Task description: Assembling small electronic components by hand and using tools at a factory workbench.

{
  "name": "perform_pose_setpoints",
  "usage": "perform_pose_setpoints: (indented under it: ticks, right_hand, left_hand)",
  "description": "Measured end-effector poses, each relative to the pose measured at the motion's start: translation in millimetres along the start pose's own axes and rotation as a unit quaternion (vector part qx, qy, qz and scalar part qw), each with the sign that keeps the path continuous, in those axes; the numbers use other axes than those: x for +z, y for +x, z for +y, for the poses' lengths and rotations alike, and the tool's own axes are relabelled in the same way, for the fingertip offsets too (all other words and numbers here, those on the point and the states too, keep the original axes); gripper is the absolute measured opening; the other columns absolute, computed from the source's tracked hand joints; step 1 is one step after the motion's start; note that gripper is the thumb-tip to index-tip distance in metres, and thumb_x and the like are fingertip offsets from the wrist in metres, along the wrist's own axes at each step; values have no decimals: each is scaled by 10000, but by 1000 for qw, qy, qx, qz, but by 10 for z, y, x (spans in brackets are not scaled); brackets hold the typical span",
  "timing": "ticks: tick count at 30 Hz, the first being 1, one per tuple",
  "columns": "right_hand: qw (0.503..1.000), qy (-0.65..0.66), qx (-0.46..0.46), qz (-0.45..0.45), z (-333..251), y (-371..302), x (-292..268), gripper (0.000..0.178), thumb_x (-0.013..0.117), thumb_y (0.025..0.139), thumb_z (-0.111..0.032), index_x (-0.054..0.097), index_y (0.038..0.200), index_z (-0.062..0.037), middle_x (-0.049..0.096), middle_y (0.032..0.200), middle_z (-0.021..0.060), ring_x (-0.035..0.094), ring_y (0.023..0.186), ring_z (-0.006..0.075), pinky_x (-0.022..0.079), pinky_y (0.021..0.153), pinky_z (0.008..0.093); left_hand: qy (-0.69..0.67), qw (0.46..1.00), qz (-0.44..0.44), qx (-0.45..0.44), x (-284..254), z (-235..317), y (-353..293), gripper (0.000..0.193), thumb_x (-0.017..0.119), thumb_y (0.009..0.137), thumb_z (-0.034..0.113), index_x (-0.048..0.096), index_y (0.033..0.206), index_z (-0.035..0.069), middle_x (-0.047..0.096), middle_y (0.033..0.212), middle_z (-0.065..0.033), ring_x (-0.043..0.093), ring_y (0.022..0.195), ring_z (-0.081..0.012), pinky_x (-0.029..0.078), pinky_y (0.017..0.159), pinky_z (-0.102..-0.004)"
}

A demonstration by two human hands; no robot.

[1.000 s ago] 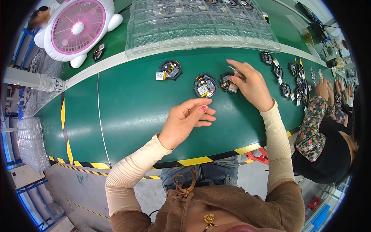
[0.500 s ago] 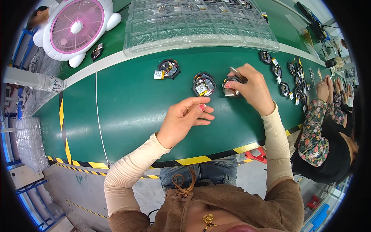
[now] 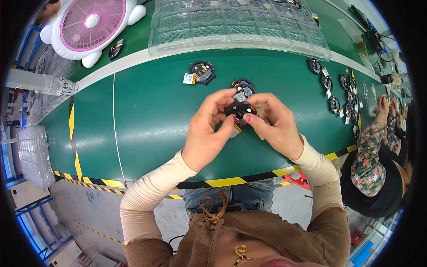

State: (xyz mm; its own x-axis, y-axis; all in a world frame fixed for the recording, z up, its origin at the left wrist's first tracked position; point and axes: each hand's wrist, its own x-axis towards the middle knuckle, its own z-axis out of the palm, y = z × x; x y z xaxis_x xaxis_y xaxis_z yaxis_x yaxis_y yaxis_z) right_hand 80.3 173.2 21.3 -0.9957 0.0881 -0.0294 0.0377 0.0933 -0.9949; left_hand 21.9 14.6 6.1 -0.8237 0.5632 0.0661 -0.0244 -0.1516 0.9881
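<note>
Gripping a round black circuit module by its edges, a person's left hand and right hand meet above a green counter, each grip clamped on the piece between thumb and fingers. A small silver-and-yellow flat piece shows just below it, by the left thumb. Right behind, a second module (partly hidden by the fingers) lies on the counter; farther left rests a third module, a white-labelled pack at its side. More modules are grouped at right, near a co-worker's floral sleeve. Beyond stand a transparent plastic tray and a pink-and-white fan.
</note>
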Motion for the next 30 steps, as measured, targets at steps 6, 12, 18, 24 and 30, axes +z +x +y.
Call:
perform_pose_setpoints:
  ticks: [6,12,18,24,30]
  right_hand:
    - [996,67,58,-32,-58,-41,-30,358,567,812,-2,511,1164,-29,509,652,-23,429,491,33,360,479,197]
    - [994,83,62,-26,5,-39,-8,328,575,814,-18,534,1139,-1,512,589,-19,446,471,40,349,455,196]
    - [994,49,93,-5,-53,-14,-13,289,571,798,21,553,1086,45,589,757,57,457,467,49,352,429,188]
    - [996,76,26,27,67,-52,58,314,623,780,-29,572,1089,-13,489,566,-29,409,462,26,318,428,192]
    - [998,-26,-44,46,132,-106,115,362,654,739,-2,570,1090,-34,369,520,-44,306,467,21,258,431,201]
  left_hand:
    - [33,997,-4,-70,-40,21,-39,264,523,807,-57,476,1055,20,536,883,-37,524,769,-70,451,580,-193]
    - [-116,985,123,17,72,-1,-9,149,566,797,-31,481,909,18,493,876,-44,514,751,-78,448,541,-185]
    - [195,972,111,68,-18,-50,-21,192,642,723,-6,545,879,48,452,918,-50,482,773,-119,429,638,-235]
    - [271,949,131,97,-45,-27,-4,124,666,712,13,602,814,39,459,876,-28,450,738,-106,408,650,-222]
    - [233,959,137,81,-39,-27,-13,97,663,718,2,614,798,29,473,818,-27,447,730,-101,395,649,-214]
